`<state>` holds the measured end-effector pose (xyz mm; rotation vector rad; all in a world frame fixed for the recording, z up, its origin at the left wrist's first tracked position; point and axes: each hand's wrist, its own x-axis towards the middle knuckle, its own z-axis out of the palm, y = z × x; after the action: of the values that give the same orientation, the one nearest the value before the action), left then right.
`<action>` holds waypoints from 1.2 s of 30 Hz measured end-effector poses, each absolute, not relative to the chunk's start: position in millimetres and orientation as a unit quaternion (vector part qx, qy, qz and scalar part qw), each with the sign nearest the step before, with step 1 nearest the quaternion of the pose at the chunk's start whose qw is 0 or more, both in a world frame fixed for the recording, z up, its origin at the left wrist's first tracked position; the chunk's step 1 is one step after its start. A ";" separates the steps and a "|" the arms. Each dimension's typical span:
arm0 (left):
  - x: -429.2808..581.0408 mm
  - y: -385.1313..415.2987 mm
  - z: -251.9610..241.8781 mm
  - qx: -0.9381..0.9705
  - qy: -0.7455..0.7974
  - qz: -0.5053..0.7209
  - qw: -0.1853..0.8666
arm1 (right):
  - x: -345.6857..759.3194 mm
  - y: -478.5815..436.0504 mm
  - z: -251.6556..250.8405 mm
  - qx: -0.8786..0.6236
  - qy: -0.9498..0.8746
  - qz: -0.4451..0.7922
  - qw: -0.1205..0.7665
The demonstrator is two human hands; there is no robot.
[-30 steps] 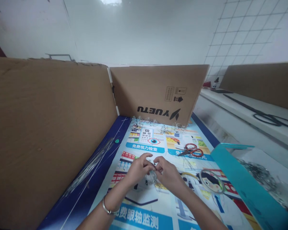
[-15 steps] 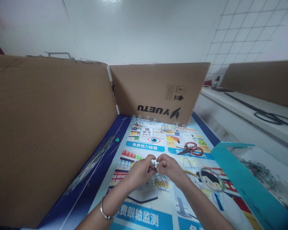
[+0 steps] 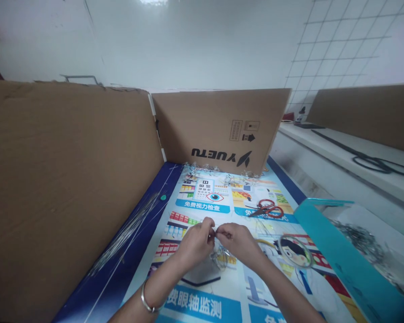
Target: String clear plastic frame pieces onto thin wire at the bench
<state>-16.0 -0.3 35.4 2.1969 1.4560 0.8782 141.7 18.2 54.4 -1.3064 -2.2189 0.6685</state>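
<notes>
My left hand [image 3: 195, 242] and my right hand [image 3: 239, 240] meet fingertip to fingertip low over a printed poster mat [image 3: 202, 305]. Both are pinched on a small clear beaded wire piece [image 3: 220, 256] that hangs between and just below them. A silver bangle [image 3: 147, 301] sits on my left wrist. What exactly the fingertips grip is too small to see clearly.
Red-handled scissors [image 3: 267, 209] lie beyond my hands. A clear round lid or ring [image 3: 292, 250] rests at the right, next to a teal box [image 3: 343, 264] with tangled metal pieces. Thin wires [image 3: 128, 233] lie along the left cardboard wall [image 3: 70, 188]; another cardboard panel [image 3: 218, 130] stands behind.
My hands stayed together, shifting slightly while working the small piece; the dangling clear piece moved a little under them. The view wobbled slightly.
</notes>
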 end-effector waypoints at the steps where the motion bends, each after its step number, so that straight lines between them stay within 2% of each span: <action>1: -15.5 -0.4 33.9 0.779 0.518 0.308 0.173 | 141.6 18.7 52.7 -0.482 -0.813 0.229 0.232; 7: -11.4 -3.8 24.7 0.807 0.519 0.268 0.090 | 138.7 18.6 38.8 -0.521 -0.814 0.163 0.201; 11: -11.3 -5.4 26.5 0.807 0.511 0.279 0.097 | 134.8 16.8 36.9 -0.544 -0.797 0.143 0.217; 16: -11.1 -3.3 28.7 0.783 0.503 0.330 0.156 | 139.8 22.0 39.0 -0.552 -0.740 0.264 0.278; 21: -10.2 -0.9 22.9 0.728 0.470 0.442 0.230 | 147.8 25.8 40.3 -0.531 -0.715 0.337 0.306; 25: -9.5 0.3 21.0 0.654 0.452 0.525 0.303 | 146.6 24.9 39.5 -0.515 -0.720 0.338 0.319; 30: -8.9 4.4 21.3 0.565 0.427 0.571 0.414 | 141.6 22.7 39.0 -0.481 -0.751 0.292 0.345; 36: -8.3 5.8 18.8 0.534 0.409 0.581 0.458 | 140.8 25.1 33.3 -0.467 -0.762 0.268 0.360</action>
<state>-8.3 5.8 18.8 1.3152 1.0077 1.4311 140.8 25.1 33.3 -1.2030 -1.9653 0.6918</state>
